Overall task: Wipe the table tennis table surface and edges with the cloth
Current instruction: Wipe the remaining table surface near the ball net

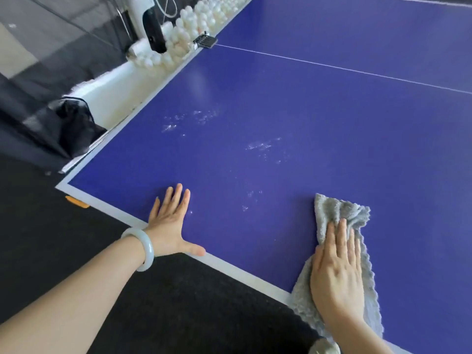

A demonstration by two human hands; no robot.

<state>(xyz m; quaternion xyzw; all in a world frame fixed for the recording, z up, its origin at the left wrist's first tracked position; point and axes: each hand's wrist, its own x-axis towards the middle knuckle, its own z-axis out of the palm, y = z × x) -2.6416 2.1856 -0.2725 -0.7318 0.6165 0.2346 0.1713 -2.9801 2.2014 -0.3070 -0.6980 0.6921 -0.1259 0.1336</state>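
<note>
Blue table point(281, 103) fills most of what we see, edged by a white band point(242, 273). Our right hand point(337, 274) lies flat on the grey cloth point(339, 208), fingers straight and close together, pressing it down without gripping. The cloth sits at the near edge, its lower end drooping over the band and its upper end bunched beyond our fingertips. Our left hand point(171, 223) rests palm down near the corner, fingers spread and straight, holding nothing, thumb along the band. A pale bangle point(143, 247) circles that wrist. Whitish smears point(258, 145) dot the surface between and beyond the hands. A thin line point(332, 65) crosses the far part. White balls point(194, 19) crowd a trough beside the left edge, next to a black clamp point(204, 41). Dark floor point(178, 302) lies below the near edge
</note>
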